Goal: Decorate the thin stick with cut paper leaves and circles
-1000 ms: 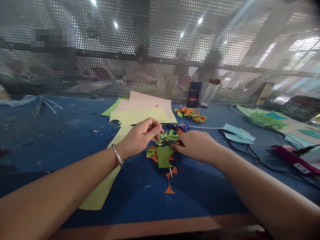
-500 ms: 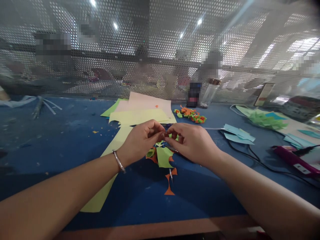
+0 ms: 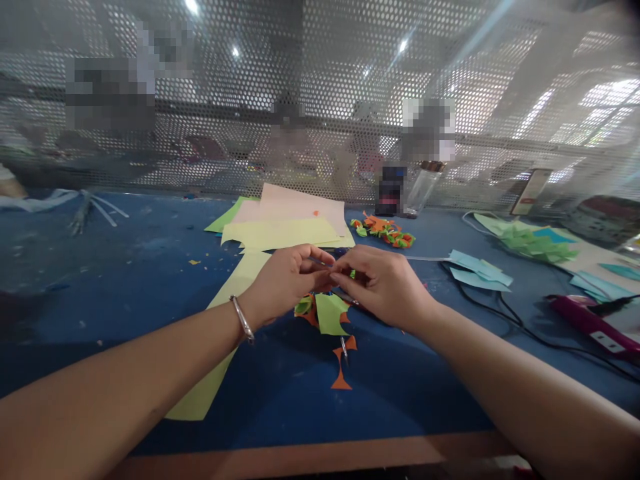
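Head view: one green paper piece (image 3: 333, 317), square-cut with a curved bite in its right edge, lying just to the near side of the fingertips, apart from them, over orange scraps. Left hand (image 3: 290, 277) and right hand (image 3: 383, 277), raised above the far part of the same heap, fingertips meeting or nearly so; thumb and fingers of each brought close together, though whether a small item is pinched there cannot be told. Curled green scrap (image 3: 303, 306), left of the green paper piece, under the left hand. Slim metallic tool (image 3: 345, 348), on the near side, beside a waisted orange offcut (image 3: 341, 383). Silver bracelet (image 3: 243, 320), on the left wrist. Dark blue object (image 3: 341, 253), just beyond the fingertips, mostly hidden. Long yellow strip (image 3: 193, 397), running near-left beneath the left forearm. Farther off, overlapping sheets: pale yellow (image 3: 280, 233), pink (image 3: 303, 197), green (image 3: 225, 217). Cluster of green and orange curls (image 3: 385, 230), far side, right of the sheets. Light blue paper pieces (image 3: 480, 267), to the right, near black cable (image 3: 505, 320) and a magenta power strip (image 3: 590, 323). Clear bottle (image 3: 425, 190), far right of centre, before a perforated screen (image 3: 320, 80). Support throughout: blue tabletop (image 3: 425, 380).
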Available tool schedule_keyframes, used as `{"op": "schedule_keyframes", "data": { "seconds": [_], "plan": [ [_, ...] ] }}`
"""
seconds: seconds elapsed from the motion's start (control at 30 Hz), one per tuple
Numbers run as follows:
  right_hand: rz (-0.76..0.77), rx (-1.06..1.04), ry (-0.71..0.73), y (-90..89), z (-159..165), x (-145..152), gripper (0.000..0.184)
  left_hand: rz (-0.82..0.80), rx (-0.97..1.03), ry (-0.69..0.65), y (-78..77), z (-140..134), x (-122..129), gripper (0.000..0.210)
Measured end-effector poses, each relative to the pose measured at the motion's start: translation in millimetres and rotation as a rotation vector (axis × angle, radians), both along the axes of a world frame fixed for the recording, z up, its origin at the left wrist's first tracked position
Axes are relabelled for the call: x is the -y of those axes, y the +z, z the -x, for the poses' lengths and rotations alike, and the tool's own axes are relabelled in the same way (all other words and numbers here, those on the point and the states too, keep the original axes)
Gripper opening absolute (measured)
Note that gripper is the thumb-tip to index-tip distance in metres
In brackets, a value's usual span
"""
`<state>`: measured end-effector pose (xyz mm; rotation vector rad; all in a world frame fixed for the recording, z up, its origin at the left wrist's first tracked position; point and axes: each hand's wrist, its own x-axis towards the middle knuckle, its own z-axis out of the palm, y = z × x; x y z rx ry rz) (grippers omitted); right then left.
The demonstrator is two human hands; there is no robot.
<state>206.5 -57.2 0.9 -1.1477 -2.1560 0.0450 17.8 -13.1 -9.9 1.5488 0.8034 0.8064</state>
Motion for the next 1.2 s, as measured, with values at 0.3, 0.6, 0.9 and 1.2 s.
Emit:
{"op": "schedule_keyframes", "data": {
  "seconds": [0.3, 0.6, 0.9, 1.2],
  "plan": [
    [-0.081, -0.046, -0.023, 1.7, 3.9, 5.1, 0.02, -0.186, 0.145, 0.292, 6.1, -0.6, 2.3, 0.039],
    [-0.187, -0.076, -0.086, -0.8, 1.4, 6.3, 0.019, 0.148, -0.092, -0.029, 14.7, 4.2, 8.3, 0.032],
    [-0.172, -0.018, 0.037, -3.9, 5.3, 6.2, 0.019, 0.257, 0.102, 0.017, 11.7, 2.8, 2.9, 0.018],
    [-0.066, -0.109, 0.059, -1.2, 6.7, 4.0, 0.016, 0.158, 0.031, 0.026, 9.4, 4.2, 2.9, 0.017]
  ]
}}
